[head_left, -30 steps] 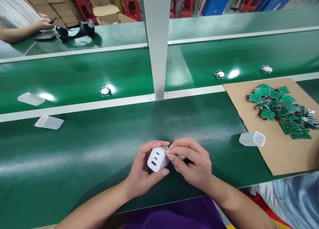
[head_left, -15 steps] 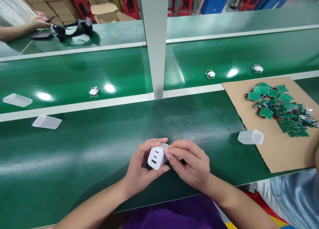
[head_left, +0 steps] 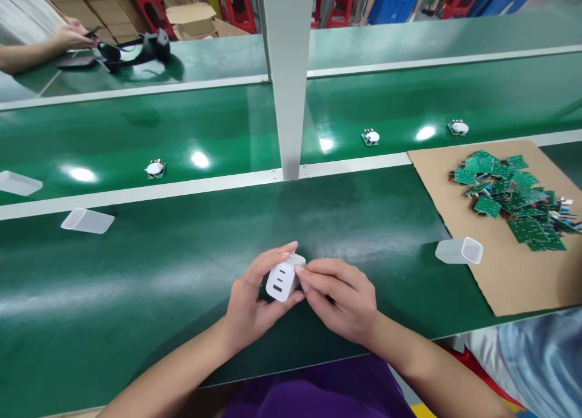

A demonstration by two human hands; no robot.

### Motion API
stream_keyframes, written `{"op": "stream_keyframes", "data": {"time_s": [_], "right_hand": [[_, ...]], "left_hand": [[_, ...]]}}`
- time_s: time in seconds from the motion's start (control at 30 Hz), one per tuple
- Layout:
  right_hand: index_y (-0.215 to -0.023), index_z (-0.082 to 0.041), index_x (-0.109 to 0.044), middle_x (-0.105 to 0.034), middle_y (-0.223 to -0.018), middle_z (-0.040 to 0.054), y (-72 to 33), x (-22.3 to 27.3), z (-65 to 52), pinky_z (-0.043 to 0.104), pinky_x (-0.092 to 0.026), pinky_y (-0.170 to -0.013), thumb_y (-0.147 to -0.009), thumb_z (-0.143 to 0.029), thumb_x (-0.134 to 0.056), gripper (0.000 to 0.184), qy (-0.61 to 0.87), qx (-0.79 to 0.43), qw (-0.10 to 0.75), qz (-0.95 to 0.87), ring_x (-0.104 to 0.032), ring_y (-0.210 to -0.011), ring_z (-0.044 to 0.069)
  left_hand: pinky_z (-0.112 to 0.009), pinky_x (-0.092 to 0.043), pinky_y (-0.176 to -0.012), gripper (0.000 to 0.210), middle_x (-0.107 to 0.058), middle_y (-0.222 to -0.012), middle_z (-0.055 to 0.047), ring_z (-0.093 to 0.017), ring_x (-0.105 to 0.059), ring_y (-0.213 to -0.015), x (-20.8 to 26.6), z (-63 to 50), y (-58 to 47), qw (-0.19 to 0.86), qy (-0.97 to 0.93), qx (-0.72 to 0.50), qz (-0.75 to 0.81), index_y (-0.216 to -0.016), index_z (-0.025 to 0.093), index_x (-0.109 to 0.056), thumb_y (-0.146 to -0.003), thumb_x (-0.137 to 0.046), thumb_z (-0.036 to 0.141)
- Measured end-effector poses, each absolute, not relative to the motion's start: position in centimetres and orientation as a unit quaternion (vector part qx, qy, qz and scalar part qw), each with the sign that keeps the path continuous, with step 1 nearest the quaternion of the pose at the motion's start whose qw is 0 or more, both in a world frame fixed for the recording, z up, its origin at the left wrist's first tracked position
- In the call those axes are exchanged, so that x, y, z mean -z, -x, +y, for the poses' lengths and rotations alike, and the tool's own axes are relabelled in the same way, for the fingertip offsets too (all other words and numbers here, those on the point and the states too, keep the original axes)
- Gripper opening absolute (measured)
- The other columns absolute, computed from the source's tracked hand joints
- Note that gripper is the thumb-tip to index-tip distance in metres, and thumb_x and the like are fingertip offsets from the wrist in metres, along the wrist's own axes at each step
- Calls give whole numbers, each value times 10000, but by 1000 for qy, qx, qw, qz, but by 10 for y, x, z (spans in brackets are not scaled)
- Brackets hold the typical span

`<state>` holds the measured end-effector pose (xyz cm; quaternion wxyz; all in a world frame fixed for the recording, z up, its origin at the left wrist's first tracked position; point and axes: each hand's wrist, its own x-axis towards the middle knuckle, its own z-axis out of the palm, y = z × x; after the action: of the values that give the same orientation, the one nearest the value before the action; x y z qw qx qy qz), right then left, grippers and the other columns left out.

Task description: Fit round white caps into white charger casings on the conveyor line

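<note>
the charger point(head_left: 278, 283) is held up over the table point(head_left: 191, 254), near the middle of its near edge, tilted with its three ports toward the person. the left hand point(head_left: 250, 300) has its grip clamped on the charger, fingers over the top and thumb below. the right hand point(head_left: 343, 296) has thumb and forefinger together against the charger's upper right edge; i cannot tell whether they pinch a bit of it or only press.

over the last second the charger and both hands have drifted a little left, and the white piece that showed under the right hand is out of sight. the fingertips are at the same edge, so i judge the fine work there is unfinished.

on the belt point(head_left: 218, 127), past the table's far edge, a board point(head_left: 155, 168), two others beyond the post point(head_left: 293, 102) and a shell point(head_left: 20, 183) have all slid left; that seems not to touch the work in hand.

a second shell point(head_left: 88, 221) lies by the table's far left edge, unmoved. a third shell point(head_left: 459, 251) lies at the left edge of the cardboard point(head_left: 509, 284), which bears a heap of boards point(head_left: 518, 196).
</note>
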<state>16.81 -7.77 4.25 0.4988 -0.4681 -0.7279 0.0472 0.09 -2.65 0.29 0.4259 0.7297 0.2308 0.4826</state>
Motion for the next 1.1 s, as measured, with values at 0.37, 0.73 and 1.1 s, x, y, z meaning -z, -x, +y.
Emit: {"op": "stream_keyframes", "data": {"time_s": [0.37,0.73,1.1], "right_hand": [[-1009,-238,-735,-663,-842,16,-172,-49,-71,203,-501,-537,-918,-206,-599,167,517,-266,531,-616,-606,-674,111],[-818,-211,-525,-513,-536,-68,-168,-38,-62,184,-360,-388,-910,-473,-628,296,544,-479,555,-409,-469,-409,84],[-801,-203,-577,-529,-778,-11,-162,-35,-65,206,-438,-513,-956,-335,-561,205,595,-275,551,-516,-535,-583,80]], "left_hand": [[-290,-566,-925,467,-644,-1309,-87,-192,-654,-1147,-4,-28,-6,624,-586,-470,216,-1266,266,-544,-835,-713,202],[-298,-585,-622,277,-686,-868,-43,-177,-690,-706,7,-39,-8,768,-498,-337,220,-1129,224,-508,-911,-572,383],[-239,-459,-509,307,-635,-725,-13,-123,-560,-533,15,-45,-7,616,-628,-374,293,-1072,205,-555,-825,-671,347]]}}
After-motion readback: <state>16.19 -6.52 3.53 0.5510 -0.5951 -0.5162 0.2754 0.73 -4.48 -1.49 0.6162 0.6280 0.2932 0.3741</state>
